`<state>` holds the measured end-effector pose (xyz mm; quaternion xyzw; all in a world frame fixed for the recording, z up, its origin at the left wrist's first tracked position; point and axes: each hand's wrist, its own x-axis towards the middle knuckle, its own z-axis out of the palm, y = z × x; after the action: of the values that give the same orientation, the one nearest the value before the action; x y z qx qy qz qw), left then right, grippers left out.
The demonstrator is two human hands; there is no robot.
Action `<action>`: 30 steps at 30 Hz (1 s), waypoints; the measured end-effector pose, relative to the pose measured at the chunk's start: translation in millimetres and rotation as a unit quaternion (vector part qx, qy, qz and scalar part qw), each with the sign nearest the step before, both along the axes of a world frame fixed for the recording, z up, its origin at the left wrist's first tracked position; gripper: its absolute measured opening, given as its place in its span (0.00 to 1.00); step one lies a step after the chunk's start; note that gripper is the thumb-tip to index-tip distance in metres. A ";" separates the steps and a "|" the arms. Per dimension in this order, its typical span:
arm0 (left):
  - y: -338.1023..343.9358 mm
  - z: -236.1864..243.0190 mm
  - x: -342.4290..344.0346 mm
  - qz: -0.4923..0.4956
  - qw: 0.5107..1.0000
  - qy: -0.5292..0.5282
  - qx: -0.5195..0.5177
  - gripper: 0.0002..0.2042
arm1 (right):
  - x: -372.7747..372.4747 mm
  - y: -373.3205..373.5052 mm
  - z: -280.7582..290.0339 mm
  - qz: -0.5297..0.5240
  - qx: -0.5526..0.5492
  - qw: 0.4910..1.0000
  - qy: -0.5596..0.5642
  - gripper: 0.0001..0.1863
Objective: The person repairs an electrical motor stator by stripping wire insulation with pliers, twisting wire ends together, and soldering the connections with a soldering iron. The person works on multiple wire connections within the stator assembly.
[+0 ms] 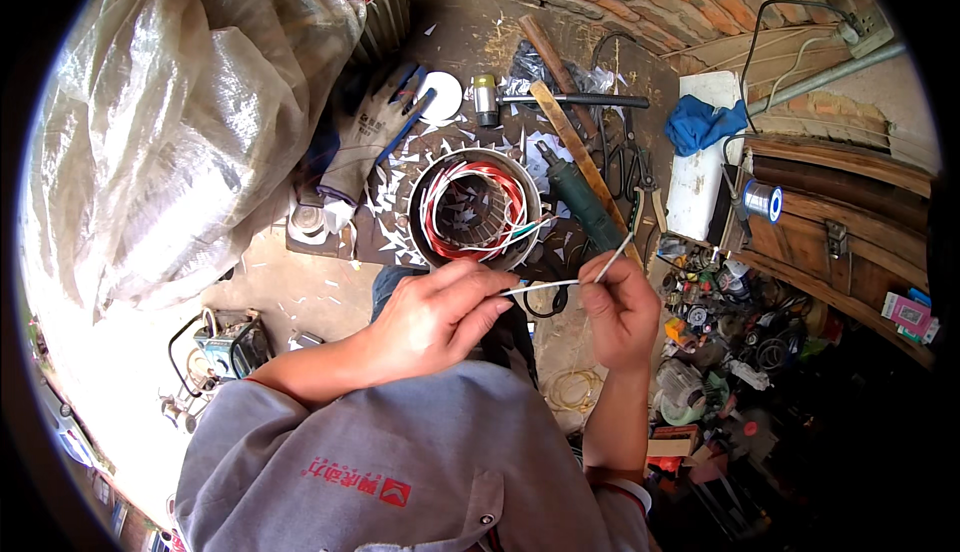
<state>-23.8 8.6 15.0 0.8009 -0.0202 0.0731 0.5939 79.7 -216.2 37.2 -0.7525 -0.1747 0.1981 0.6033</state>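
A thin white sleeve or cord (543, 287) runs between my two hands, just on the near side of a round motor stator. My left hand (437, 314) pinches one end between thumb and fingers. My right hand (622, 310) grips the other part, and a short length sticks up past its fingertips. Beyond my hands stands the motor stator (415, 214), its metal ring lined with red windings (512, 190) and white lead wires. Small white scraps lie inside its bore and around it.
Right of the stator lie a green power tool (580, 195), a wooden strip (565, 132) and a hammer (610, 100). Work gloves (362, 137) and a white disc (440, 97) are to the left. Plastic sheeting (190, 102) covers the far left; a solder spool (763, 201) sits right.
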 end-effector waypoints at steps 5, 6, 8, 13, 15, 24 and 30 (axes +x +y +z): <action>26.4 0.7 -3.4 0.098 0.991 0.090 -0.018 0.13 | 77.7 -5.1 -51.3 -0.150 0.195 0.964 0.101 0.06; 30.8 0.9 -4.9 0.100 0.988 0.114 -0.023 0.13 | 93.3 -6.7 -67.4 -0.156 0.181 0.964 0.117 0.07; 39.0 2.3 -7.5 0.082 0.985 0.152 -0.021 0.16 | 115.6 -9.4 -96.0 -0.169 0.152 0.962 0.148 0.07; 42.7 6.9 0.5 0.008 0.975 0.217 -0.052 0.21 | 119.3 -8.1 -118.7 -0.211 -0.131 0.969 0.005 0.08; 43.2 7.7 3.1 -0.013 0.971 0.236 -0.043 0.22 | 102.6 -1.6 -93.6 -0.214 -0.149 0.963 -0.070 0.08; 50.2 -3.8 9.2 -0.055 0.973 0.214 -0.066 0.20 | 28.7 2.6 -11.0 -0.167 -0.159 0.971 -0.059 0.07; 49.8 -5.2 11.4 -0.064 0.976 0.198 -0.059 0.20 | 43.2 12.2 -31.9 -0.192 -0.169 0.959 -0.122 0.08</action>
<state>-12.4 58.3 9.8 0.7598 0.0508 -0.1239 0.6362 123.0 -204.1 5.2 -0.8813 -0.0636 0.0116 0.4681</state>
